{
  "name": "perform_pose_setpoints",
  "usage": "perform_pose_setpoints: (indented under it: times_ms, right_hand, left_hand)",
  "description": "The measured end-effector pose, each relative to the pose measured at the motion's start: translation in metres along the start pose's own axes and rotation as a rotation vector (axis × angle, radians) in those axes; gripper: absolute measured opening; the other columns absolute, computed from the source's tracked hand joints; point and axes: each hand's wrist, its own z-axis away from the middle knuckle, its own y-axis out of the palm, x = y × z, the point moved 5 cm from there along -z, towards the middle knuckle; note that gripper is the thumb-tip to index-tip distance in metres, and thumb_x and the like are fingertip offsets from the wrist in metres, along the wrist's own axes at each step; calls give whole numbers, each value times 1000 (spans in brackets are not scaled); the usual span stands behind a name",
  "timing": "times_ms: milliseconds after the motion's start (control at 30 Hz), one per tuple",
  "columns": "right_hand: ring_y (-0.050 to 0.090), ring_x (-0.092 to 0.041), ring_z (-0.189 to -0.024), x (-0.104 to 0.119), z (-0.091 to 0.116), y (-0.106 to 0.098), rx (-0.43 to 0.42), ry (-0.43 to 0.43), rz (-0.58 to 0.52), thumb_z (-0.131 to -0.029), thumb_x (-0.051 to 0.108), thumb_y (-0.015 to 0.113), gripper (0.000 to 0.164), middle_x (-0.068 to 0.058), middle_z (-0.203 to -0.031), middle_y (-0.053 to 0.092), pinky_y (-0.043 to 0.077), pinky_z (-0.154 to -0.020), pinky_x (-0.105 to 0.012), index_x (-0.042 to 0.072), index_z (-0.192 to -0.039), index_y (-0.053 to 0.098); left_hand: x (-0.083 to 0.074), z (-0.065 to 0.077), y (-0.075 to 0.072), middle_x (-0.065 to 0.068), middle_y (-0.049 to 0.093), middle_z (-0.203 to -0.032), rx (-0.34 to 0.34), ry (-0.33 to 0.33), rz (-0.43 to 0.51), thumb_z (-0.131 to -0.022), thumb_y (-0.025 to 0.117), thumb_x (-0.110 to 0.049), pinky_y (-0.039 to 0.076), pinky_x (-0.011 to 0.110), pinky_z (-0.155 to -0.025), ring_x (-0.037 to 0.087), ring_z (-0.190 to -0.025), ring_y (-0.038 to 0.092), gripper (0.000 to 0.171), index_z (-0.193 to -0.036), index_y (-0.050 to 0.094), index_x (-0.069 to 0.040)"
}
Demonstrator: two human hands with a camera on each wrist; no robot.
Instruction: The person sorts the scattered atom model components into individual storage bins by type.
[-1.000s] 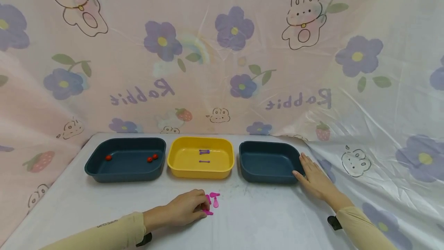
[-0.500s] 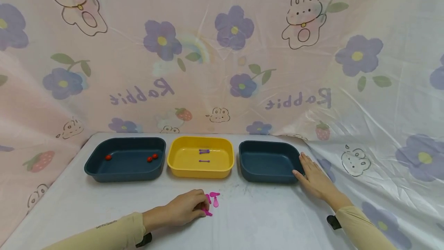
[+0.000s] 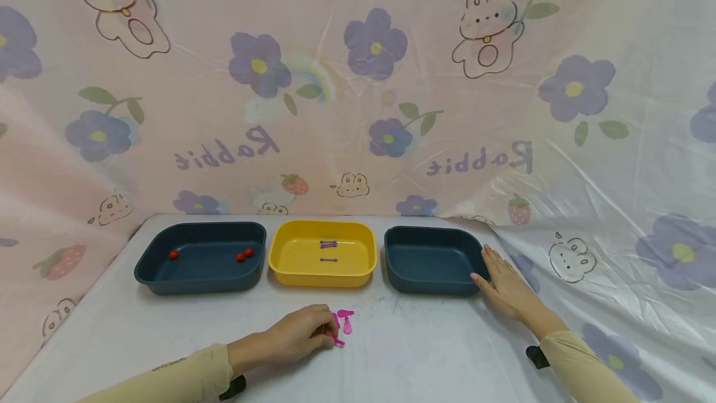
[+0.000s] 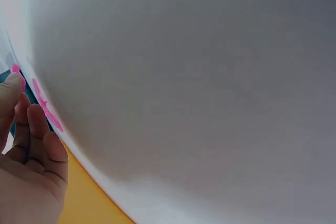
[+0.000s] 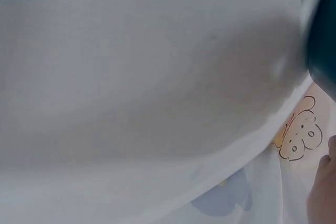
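"One pink piece (image 3: 338,342) is in the left hand (image 3: 302,334), right?"

"Yes. The thumb and a finger pinch it. It pokes out at the fingertips, and its long way slants."

"Where are the other pink ones?"

"Three lie on the table (image 3: 414,359), just beside those fingertips, toward the table's far edge. The first loose piece (image 3: 345,313) lies along that edge's way. The second loose piece (image 3: 347,327) points from the far edge toward us. Fingers partly hide the third loose piece (image 3: 335,320)."

"Which hand is nearer to them?"

"The left. The right hand (image 3: 510,288) is well apart, fingers straight, touching the right edge of the right dark tray (image 3: 433,288)."

"What else is there?"

"By the table's far edge, the yellow tray (image 3: 322,280) sits in the middle, with purple sticks (image 3: 329,260) inside. The left dark tray (image 3: 201,287) has three red balls (image 3: 240,257), two near its right edge."
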Motion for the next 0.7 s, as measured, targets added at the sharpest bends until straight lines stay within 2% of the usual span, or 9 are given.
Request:
perform_pose_setpoints:
  times_ms: [300, 500, 700]
  right_hand:
    - [15, -50, -155, -2, -2, 1, 8, 1, 2, -110, 48, 46, 83, -32, -168, 15, 18, -121, -69, -12, -160, 18]
    - [15, -49, -155, -1, -1, 2, 11, 16, 13, -110, 48, 47, 83, -31, -169, 15, 19, -122, -68, -12, -160, 19]
    - [16, -50, -155, 0, -1, 0, 7, 20, 11, -110, 47, 48, 82, -31, -168, 16, 20, -122, -67, -12, -160, 21]
  left_hand:
    - [-11, -18, -3, -19, 58, -91, -78, 58, 76, -97, 76, -17, 51, 19, -76, 1, -84, 54, 11, -101, 69, -24]
    - [-21, -38, -8, -18, 60, -89, -158, 98, 104, -96, 77, -17, 52, 20, -75, 1, -82, 55, 12, -102, 69, -24]
    - [-34, -61, -18, -14, 61, -94, -225, 124, 156, -97, 76, -17, 54, 21, -77, 5, -88, 57, 9, -104, 71, -20]
